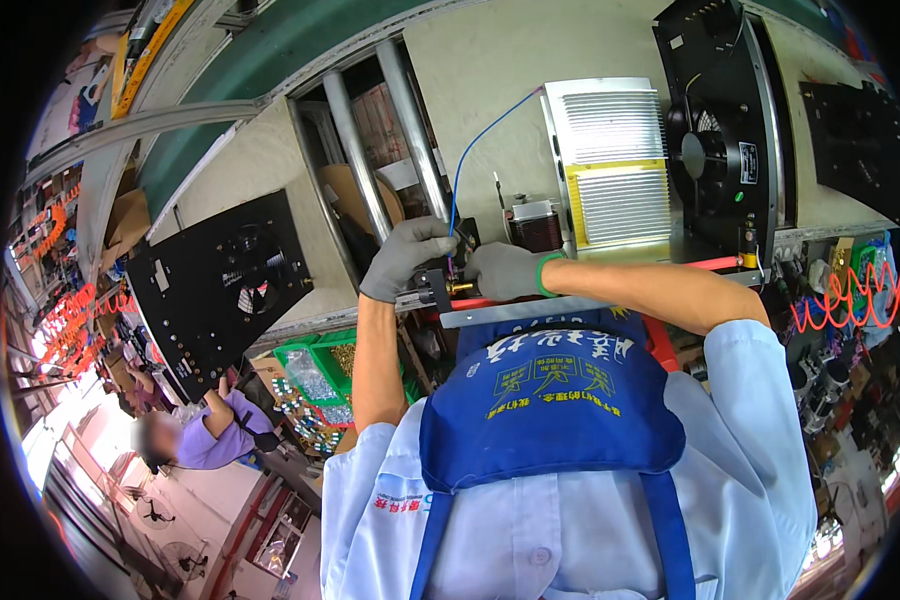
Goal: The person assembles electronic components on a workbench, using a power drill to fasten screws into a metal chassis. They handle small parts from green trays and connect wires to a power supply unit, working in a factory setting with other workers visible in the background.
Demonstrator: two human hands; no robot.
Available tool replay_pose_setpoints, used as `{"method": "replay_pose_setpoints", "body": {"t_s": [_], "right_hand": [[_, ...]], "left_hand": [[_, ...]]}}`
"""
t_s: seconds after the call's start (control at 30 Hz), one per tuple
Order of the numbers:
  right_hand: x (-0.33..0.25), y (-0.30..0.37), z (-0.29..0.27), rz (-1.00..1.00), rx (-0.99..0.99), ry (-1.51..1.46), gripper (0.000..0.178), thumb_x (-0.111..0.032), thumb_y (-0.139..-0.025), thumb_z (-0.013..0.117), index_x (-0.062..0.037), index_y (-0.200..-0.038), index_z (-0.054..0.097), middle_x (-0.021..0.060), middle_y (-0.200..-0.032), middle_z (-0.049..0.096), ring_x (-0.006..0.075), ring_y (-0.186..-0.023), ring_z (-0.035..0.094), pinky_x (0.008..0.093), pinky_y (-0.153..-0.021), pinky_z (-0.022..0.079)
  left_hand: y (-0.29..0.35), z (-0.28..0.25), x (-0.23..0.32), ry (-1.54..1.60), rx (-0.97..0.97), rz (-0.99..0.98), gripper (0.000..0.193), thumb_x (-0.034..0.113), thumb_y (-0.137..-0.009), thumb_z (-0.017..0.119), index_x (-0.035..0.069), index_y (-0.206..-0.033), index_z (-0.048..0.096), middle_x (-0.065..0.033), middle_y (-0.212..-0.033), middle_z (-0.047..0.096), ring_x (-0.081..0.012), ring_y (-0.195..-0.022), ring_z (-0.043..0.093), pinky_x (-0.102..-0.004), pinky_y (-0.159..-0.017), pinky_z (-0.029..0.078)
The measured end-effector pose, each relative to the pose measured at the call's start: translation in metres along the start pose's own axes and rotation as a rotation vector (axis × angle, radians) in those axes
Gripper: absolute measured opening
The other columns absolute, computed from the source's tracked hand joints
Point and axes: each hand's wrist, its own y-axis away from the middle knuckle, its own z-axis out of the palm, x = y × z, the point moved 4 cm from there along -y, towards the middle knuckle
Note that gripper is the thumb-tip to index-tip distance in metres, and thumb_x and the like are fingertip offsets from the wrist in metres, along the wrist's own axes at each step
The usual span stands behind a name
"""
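Both my hands wear grey gloves and meet at the near edge of the workbench. My left hand (410,259) is closed, its fingertips pinching the lower end of a thin blue wire (467,150). Beside it my right hand (507,271) has curled fingers; what they hold is hidden. A small brass fitting (460,287) on a black bracket (434,288) sits just below the fingertips. The wire arcs up to the top corner of a silver finned heat sink (613,122) with a yellow strip. A small dark finned block (535,226) stands just beyond my right hand.
A black panel with a fan (705,150) stands right of the heat sink. Metal rollers (358,155) span a gap at left. Another black panel (220,285) lies further left, near a person in a purple top (215,435). Green parts bins (315,370) and coiled orange hoses (865,300) flank me.
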Motion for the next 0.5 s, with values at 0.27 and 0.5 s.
{"method": "replay_pose_setpoints", "body": {"t_s": [0.27, 0.5], "right_hand": [[0.002, -0.002, -0.003, 0.083, 0.089, -0.072, 0.04, -0.01, -0.083, 0.058, -0.006, -0.12, 0.073, 0.0247, -0.114, 0.073, 0.0396, -0.108, 0.071, 0.0506, -0.095, 0.054], [-0.002, 0.001, -0.005, 0.025, 0.087, -0.107, 0.035, -0.009, -0.081, 0.056, -0.0043, -0.11, 0.076, 0.0253, -0.107, 0.074, 0.0408, -0.103, 0.071, 0.0509, -0.094, 0.054]], "left_hand": [[-0.005, -0.003, -0.005, -0.044, 0.012, 0.037, 0.022, 0.017, -0.091, 0.075, -0.002, -0.102, 0.073, -0.0029, -0.091, 0.071, -0.0104, -0.086, 0.063, -0.0281, -0.081, 0.052], [-0.006, -0.007, -0.016, -0.035, 0.025, 0.041, 0.024, 0.022, -0.092, 0.077, 0.0, -0.1, 0.07, -0.003, -0.093, 0.07, -0.011, -0.085, 0.063, -0.0274, -0.081, 0.051]]}}
